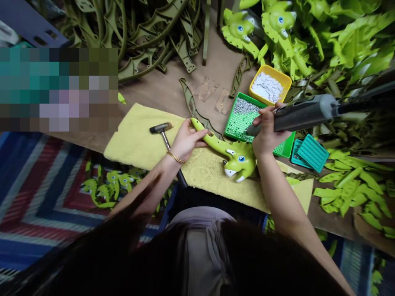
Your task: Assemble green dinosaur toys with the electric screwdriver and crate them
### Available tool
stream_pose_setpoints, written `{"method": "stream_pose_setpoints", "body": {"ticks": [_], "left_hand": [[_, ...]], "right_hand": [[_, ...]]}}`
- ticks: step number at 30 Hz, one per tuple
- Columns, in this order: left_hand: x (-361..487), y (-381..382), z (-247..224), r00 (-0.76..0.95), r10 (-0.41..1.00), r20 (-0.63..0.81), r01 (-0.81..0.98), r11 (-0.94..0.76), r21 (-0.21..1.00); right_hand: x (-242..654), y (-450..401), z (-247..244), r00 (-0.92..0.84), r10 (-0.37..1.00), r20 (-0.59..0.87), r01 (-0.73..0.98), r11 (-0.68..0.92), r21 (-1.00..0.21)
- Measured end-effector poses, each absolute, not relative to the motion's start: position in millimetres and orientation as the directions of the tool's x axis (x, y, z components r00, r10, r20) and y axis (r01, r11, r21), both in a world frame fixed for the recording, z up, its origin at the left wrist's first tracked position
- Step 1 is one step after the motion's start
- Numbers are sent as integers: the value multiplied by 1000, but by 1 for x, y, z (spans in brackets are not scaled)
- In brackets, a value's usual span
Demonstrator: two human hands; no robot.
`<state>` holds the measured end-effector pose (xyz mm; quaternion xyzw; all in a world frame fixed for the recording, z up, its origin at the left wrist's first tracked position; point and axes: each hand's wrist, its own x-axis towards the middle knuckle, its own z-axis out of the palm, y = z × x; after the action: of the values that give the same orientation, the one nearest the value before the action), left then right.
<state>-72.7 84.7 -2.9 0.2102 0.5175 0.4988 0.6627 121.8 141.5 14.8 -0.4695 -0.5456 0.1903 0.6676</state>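
My left hand [187, 139] is closed around the narrow end of a lime-green plastic dinosaur toy [242, 158], which has a horned head, blue eye and white beak. The toy lies over a yellow cloth [145, 144], its head to the right. In my right hand [268, 129] is a dark grey electric screwdriver [304, 113], tilted, with a cable off to the right. Its tip points down over a green tray [243, 125] holding small silvery screws. A hammer [166, 139] with a dark head lies on the cloth beside my left wrist.
Olive plastic parts [148, 33] are heaped at the back. Green dinosaur parts [286, 28] pile up at the back right, with more green pieces [352, 181] at right. A yellow tub [286, 84] of white bits and teal trays [313, 153] stand nearby. A blurred-out area covers the left.
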Motion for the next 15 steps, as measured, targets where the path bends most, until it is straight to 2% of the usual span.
{"method": "stream_pose_setpoints", "body": {"ticks": [4,7,11,15], "left_hand": [[-71,84,-2,-42,884,-466,-447,400,800],[-67,77,-2,-22,890,-455,-459,395,796],[-57,66,-4,65,892,-448,-490,420,764],[-51,64,-7,81,897,-434,-496,414,763]], "right_hand": [[124,141,25,287,734,615,356,514,-780],[115,131,46,282,691,665,369,562,-740],[77,109,67,182,763,620,201,588,-783],[35,96,64,60,825,562,33,561,-827]]}}
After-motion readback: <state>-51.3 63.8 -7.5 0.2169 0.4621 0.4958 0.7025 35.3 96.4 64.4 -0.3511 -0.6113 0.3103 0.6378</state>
